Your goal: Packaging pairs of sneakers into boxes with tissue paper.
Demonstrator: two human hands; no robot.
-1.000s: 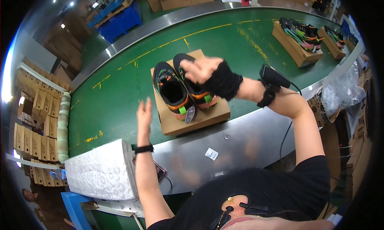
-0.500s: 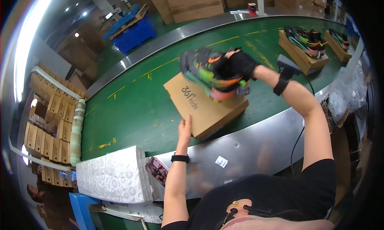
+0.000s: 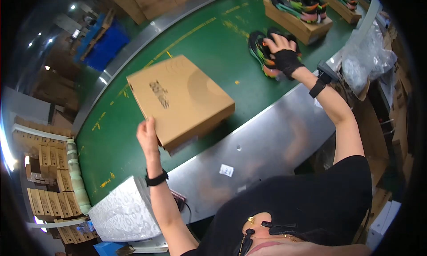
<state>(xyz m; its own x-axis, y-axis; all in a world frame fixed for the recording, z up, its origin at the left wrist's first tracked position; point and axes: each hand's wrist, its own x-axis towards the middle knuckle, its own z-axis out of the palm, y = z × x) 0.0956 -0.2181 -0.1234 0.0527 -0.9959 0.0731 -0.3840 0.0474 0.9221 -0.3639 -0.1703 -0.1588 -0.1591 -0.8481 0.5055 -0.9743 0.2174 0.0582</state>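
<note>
A closed brown cardboard shoebox [image 3: 187,96] sits on the green conveyor belt in front of me. My left hand [image 3: 148,133] grips its near left edge, thumb on the lid and the other fingers along the side. Off to the right, a pair of black, green and orange sneakers [image 3: 257,46] is on the belt. My right hand [image 3: 284,56], in a black fingerless glove, is closed over the tops of both shoes; the palm side is hidden. A dark device [image 3: 327,72] is strapped to my right wrist.
Sneakers lie on a brown shoebox [image 3: 296,22] farther along the belt, with another loaded box [image 3: 342,7] behind. A metal ledge [image 3: 267,145] borders the near side. White patterned package [image 3: 124,211] stands at left; clear plastic bags [image 3: 367,60] hang at right.
My right hand has brought the sneakers from above the shoebox down to the belt on the right. The box has shifted left, my left hand on it. The view has turned too.
</note>
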